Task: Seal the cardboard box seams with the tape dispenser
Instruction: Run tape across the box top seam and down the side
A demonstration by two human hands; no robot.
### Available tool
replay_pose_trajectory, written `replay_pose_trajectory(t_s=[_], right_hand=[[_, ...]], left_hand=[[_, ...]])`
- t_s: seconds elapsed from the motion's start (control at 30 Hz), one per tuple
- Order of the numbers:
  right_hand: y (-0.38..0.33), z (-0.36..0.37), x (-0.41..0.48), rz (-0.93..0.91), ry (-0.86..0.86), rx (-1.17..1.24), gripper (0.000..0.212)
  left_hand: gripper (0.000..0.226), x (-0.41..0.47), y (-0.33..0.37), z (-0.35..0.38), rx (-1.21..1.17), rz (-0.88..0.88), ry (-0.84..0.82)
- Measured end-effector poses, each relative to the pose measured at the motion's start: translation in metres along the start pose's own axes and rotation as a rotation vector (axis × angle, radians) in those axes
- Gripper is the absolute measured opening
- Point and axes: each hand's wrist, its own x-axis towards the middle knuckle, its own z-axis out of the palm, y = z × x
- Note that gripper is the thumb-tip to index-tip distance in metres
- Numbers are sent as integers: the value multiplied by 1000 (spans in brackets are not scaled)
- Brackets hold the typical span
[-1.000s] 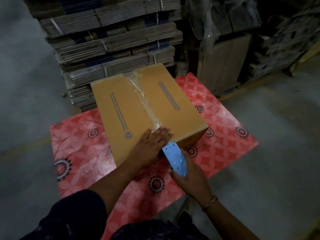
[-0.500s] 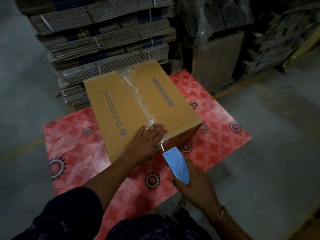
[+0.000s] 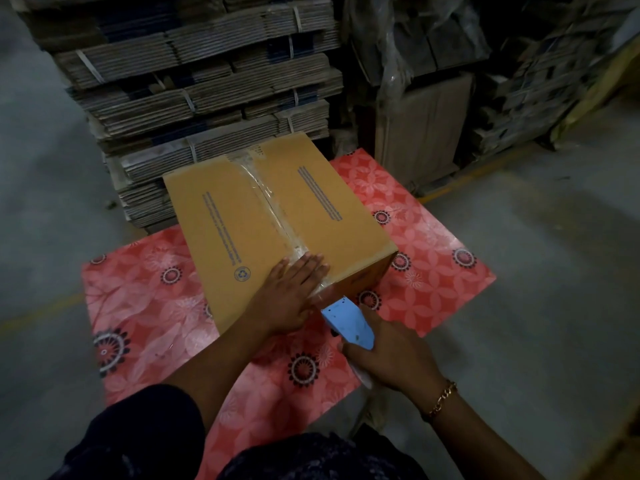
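A closed brown cardboard box (image 3: 242, 216) sits on a red flowered table top (image 3: 145, 306). Clear tape (image 3: 268, 199) runs along its centre seam from the far edge to the near edge. My left hand (image 3: 294, 292) lies flat, fingers spread, on the near end of the seam, pressing the tape at the box's edge. My right hand (image 3: 391, 358) grips a light blue tape dispenser (image 3: 348, 322) just below and in front of the box's near edge. A short strip of tape stretches from the dispenser's nose up to the box.
Tall strapped bundles of flat cardboard (image 3: 194, 84) stand right behind the table. Plastic-wrapped stacks (image 3: 426, 64) and more cartons (image 3: 540, 84) fill the back right. Grey concrete floor (image 3: 536, 289) lies to the left and right of the table.
The dispenser in my right hand has drawn a little down and away from the box's near edge. My left hand has stayed pressed on the seam's near end.
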Motion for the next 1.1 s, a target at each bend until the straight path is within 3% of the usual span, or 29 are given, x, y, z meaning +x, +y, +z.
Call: replay_pose_trajectory(t_s=[0.33, 0.5, 0.57, 0.67, 0.77, 0.87, 0.93, 1.0, 1.1], right_hand=[[-6, -2, -9, -7, -16, -82, 85], [-19, -21, 16, -7, -146, -109, 59], [-27, -27, 30, -7, -225, -98, 43], [-30, -23, 52, -3, -248, -110, 37], [-30, -23, 67, 44, -282, -109, 42], [-10, -4, 63, 95, -467, -313, 42], [18, 21, 52, 142, -530, -297, 57], [38, 34, 42, 165, -510, -227, 74], [52, 38, 28, 193, -428, -61, 70]], left_hand=[[86, 1, 1, 2, -13, -7, 13], [95, -1, 0, -5, -101, 3, -9], [86, -1, -1, -7, -134, -3, -7], [66, -2, 2, -4, -139, -49, 31], [60, 1, 5, -2, -106, -78, 66], [57, 2, 7, 0, -51, -82, 93], [57, 2, 9, 1, -28, -73, 103], [57, 4, 9, 2, 0, -71, 108], [59, 5, 9, 4, 26, -57, 91]])
